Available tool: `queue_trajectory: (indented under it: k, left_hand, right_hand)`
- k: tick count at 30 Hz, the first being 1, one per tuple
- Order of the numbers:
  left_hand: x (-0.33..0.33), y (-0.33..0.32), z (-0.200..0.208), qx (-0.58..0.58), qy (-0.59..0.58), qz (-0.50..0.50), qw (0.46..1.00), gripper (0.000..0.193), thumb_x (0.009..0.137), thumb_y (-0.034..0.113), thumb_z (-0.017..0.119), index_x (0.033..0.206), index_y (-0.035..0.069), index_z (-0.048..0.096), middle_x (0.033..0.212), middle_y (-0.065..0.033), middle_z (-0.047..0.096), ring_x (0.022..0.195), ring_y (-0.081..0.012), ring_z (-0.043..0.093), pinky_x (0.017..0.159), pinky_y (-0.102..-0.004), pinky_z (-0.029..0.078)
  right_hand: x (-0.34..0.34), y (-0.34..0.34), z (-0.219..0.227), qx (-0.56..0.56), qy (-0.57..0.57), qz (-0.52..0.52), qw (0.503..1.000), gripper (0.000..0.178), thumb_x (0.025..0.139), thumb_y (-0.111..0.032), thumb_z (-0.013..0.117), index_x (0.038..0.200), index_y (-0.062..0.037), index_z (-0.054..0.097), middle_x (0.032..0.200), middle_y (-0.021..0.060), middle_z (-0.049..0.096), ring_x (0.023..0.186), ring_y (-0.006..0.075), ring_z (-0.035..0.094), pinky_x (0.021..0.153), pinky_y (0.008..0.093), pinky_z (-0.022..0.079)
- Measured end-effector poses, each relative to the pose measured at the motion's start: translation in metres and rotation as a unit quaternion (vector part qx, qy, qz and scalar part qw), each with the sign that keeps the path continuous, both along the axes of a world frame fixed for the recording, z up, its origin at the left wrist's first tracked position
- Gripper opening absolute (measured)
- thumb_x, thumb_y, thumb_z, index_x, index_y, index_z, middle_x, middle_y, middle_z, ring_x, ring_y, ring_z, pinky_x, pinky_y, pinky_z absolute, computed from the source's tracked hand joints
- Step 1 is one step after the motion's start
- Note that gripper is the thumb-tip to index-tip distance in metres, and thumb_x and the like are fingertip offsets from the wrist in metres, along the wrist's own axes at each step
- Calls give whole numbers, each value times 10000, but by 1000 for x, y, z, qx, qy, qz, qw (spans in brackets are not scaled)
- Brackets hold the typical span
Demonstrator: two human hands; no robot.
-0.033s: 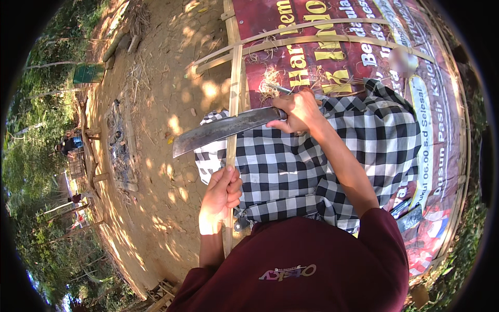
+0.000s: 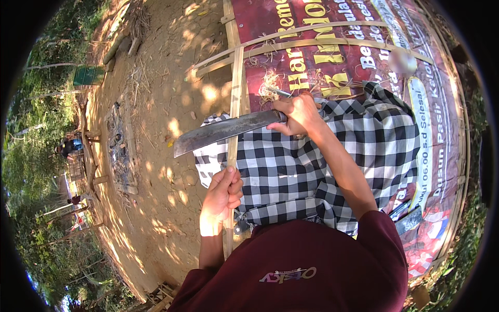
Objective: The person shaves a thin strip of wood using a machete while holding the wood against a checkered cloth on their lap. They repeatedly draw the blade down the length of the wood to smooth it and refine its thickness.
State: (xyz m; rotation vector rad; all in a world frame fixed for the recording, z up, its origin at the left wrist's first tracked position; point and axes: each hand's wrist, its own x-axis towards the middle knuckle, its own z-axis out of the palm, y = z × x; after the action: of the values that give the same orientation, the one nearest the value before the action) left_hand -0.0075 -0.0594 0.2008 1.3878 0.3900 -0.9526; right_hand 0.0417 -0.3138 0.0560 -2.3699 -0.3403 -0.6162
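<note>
A machete (image 2: 221, 132) with a broad, dark blade is in my right hand (image 2: 300, 115), fingers wrapped round its handle. The blade points left and lies across a long, pale strip that looks like split bamboo (image 2: 232, 153). Below the blade, my left hand (image 2: 222, 195) is closed round that strip. One end of it runs down toward my body, and the other reaches up past the blade. Under both hands, a black-and-white checked cloth (image 2: 291, 166) covers my lap.
A dark red printed banner (image 2: 260, 57) spreads to the right, with curly shavings (image 2: 270, 83) on it. Two long thin strips (image 2: 312, 26) cross it. Bare earth (image 2: 156, 156) lies left, beside a charred patch (image 2: 118, 145). A person (image 2: 70, 147) is far left, near trees.
</note>
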Motion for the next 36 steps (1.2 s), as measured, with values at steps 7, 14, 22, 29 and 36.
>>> queue_trajectory:
  k: [7, 14, 22, 29, 36]
  left_hand:
    - [-39, 60, 1, -172, 101, -3, 980, 362, 1040, 384, 387, 767, 145, 379, 556, 76, 238, 386, -36, 169, 332, -222, 137]
    - [-35, 101, -15, -335, 174, 222, 899, 352, 1048, 387, 349, 801, 138, 376, 566, 65, 253, 387, -45, 163, 327, -229, 132]
    - [-7, 35, -32, -379, 129, 35, 916, 376, 1050, 387, 336, 793, 115, 365, 571, 58, 244, 407, -45, 156, 355, -223, 141]
    - [-12, 6, -13, -72, -21, 15, 997, 355, 1045, 372, 377, 813, 106, 415, 575, 50, 273, 424, -40, 193, 370, -207, 165]
    - [-30, -12, -18, 34, -109, -10, 993, 355, 1042, 372, 393, 803, 111, 411, 565, 55, 233, 421, -30, 185, 369, -208, 153]
  right_hand:
    - [41, -92, -56, 227, 225, -384, 866, 657, 893, -602, 507, 802, 28, 670, 680, 239, 654, 680, 428, 664, 633, 453, 533]
    - [13, -84, -9, 541, 60, -238, 804, 451, 974, -391, 554, 690, -40, 545, 503, -27, 455, 436, 49, 424, 390, 236, 311]
    - [-17, 13, 21, 328, 139, -43, 933, 440, 857, -456, 668, 776, -24, 632, 471, 64, 524, 425, 178, 525, 442, 326, 391]
    - [-30, 33, 37, 156, 8, 105, 982, 480, 740, -525, 730, 755, -62, 606, 522, 50, 494, 457, 269, 527, 445, 353, 383]
    - [-31, 42, 36, 64, -83, 107, 989, 528, 733, -592, 697, 716, -75, 596, 519, 53, 520, 467, 270, 559, 434, 375, 409]
